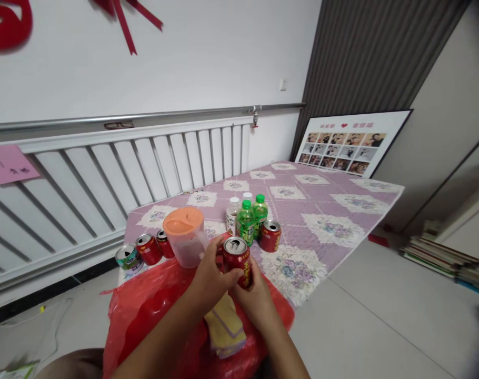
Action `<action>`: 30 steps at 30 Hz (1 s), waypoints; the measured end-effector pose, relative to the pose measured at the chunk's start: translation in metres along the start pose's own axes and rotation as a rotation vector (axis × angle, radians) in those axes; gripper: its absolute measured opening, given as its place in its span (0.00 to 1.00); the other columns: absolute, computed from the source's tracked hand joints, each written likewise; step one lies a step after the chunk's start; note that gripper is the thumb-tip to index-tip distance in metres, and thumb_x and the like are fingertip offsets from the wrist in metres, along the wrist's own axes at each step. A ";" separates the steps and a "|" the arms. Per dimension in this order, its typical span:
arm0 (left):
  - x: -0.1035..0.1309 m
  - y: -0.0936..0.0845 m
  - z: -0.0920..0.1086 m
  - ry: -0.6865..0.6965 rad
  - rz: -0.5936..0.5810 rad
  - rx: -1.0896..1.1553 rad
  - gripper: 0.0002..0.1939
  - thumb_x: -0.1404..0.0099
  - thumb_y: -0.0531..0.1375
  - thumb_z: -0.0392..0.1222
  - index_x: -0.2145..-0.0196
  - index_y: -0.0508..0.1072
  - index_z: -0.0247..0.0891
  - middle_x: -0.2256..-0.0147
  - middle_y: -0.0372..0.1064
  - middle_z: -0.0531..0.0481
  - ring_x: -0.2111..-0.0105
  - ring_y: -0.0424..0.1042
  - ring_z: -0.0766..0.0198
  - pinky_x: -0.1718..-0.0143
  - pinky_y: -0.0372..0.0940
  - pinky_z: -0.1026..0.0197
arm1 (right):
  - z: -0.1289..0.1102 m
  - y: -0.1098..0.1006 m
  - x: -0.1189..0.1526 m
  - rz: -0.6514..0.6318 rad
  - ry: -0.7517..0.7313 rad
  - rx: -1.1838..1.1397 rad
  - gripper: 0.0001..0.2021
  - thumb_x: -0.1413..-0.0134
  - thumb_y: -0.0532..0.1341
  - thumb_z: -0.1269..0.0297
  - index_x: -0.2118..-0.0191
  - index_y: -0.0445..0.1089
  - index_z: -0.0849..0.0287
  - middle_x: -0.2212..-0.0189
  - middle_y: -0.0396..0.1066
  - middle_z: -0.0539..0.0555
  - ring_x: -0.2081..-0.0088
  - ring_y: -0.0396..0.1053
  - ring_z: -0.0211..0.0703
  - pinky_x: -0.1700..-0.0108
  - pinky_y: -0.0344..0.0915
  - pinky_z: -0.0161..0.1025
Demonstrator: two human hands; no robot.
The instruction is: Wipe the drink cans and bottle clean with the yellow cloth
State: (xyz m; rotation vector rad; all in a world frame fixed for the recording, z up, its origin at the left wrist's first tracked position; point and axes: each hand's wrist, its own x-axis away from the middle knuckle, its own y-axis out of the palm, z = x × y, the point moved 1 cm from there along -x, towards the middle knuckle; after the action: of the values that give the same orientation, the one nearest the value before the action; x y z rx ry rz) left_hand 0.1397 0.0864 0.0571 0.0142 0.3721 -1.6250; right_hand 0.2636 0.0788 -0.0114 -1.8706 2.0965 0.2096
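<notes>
A white radiator (176, 166) stands left of the purple floral desk (322, 210), a photo board (344, 142) at the far right. On it are four bottles (245, 223), one orange-lidded jug (190, 247), one green can (132, 259) and three red cans (271, 238). Nearer, over red plastic (123, 305), the left hand (213, 268) and right hand (253, 292) curl closed around a fourth red can (237, 260), opened top up, long axis nearly upright.

Fingers (234, 276) partly hide the held red can (239, 258); green bottles (246, 223) mask most of the rear white-capped bottle (247, 196); the left edge crops the pink note (11, 158), its writing (20, 170) blurred.
</notes>
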 end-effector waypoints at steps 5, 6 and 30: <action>-0.013 0.020 -0.007 -0.019 -0.058 0.009 0.37 0.50 0.63 0.27 0.43 0.58 0.40 0.48 0.68 0.43 0.52 0.72 0.54 0.49 0.68 0.49 | -0.003 -0.012 -0.007 -0.011 0.105 -0.054 0.34 0.51 0.63 0.62 0.38 0.54 0.56 0.44 0.69 0.59 0.46 0.70 0.51 0.45 0.67 0.49; -0.016 0.023 -0.009 -0.014 -0.060 0.005 0.37 0.51 0.63 0.27 0.43 0.58 0.39 0.48 0.68 0.43 0.51 0.72 0.54 0.48 0.68 0.49 | -0.004 -0.014 -0.008 -0.012 0.102 -0.061 0.33 0.51 0.63 0.63 0.38 0.55 0.57 0.45 0.69 0.60 0.46 0.70 0.51 0.45 0.67 0.48; -0.077 0.114 -0.073 0.041 0.164 -0.257 0.34 0.50 0.64 0.29 0.47 0.58 0.39 0.47 0.61 0.43 0.44 0.62 0.53 0.40 0.56 0.50 | 0.057 -0.081 -0.020 0.237 0.257 0.079 0.31 0.52 0.60 0.55 0.41 0.62 0.60 0.44 0.65 0.63 0.46 0.68 0.54 0.44 0.65 0.51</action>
State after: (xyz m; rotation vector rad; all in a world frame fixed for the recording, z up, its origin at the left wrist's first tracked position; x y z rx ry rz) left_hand 0.2423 0.1740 -0.0207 -0.1140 0.5936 -1.4074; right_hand 0.3531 0.1051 -0.0500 -1.6767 2.4595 -0.0638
